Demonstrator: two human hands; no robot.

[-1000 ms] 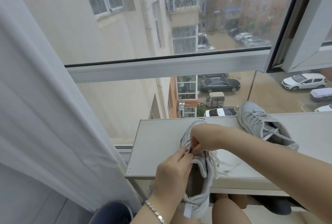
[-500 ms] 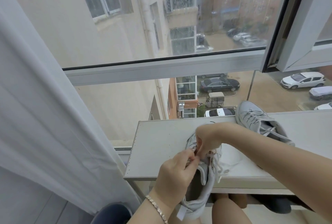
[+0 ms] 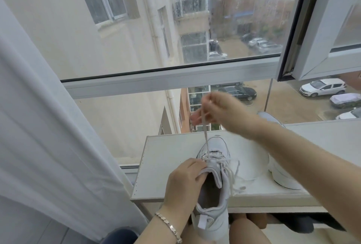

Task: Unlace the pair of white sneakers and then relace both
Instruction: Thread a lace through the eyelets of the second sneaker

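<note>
Left hand (image 3: 185, 183) clenches the collar of the near sneaker (image 3: 214, 189) at the counter's (image 3: 168, 157) front edge; right hand (image 3: 220, 110) pinches its lace (image 3: 205, 132), raised taut.

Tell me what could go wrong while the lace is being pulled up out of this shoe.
1. The shoe hangs partly over the shelf edge, and only the left hand steadies it; a hard tug could tip it off.
2. The right hand pulls the lace tight; it may slip from the fingers.
3. The right forearm passes over the second shoe and might knock it.
</note>
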